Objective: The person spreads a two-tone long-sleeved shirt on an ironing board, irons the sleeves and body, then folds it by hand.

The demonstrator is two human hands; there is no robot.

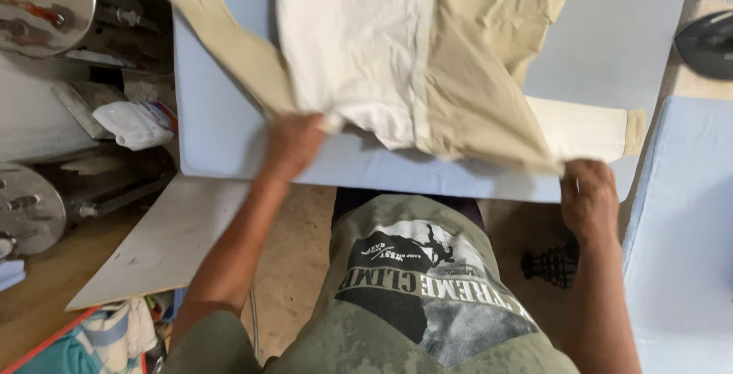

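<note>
Two hands, left hand [294, 145] and right hand [588, 194], gripping beige-and-white garment [427, 61] over pale blue worktop [611, 30]; crumpled white plastic package [134, 123] lying far left.

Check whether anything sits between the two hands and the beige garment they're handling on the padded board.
Nothing visible does. The left hand and the right hand each grip the near edge of the beige garment directly, over the light blue padded board. The black iron sits off at the far right, apart from the cloth.

Beige-and-white garment [427, 61] spread, rumpled, on pale-blue board [611, 30]
</note>
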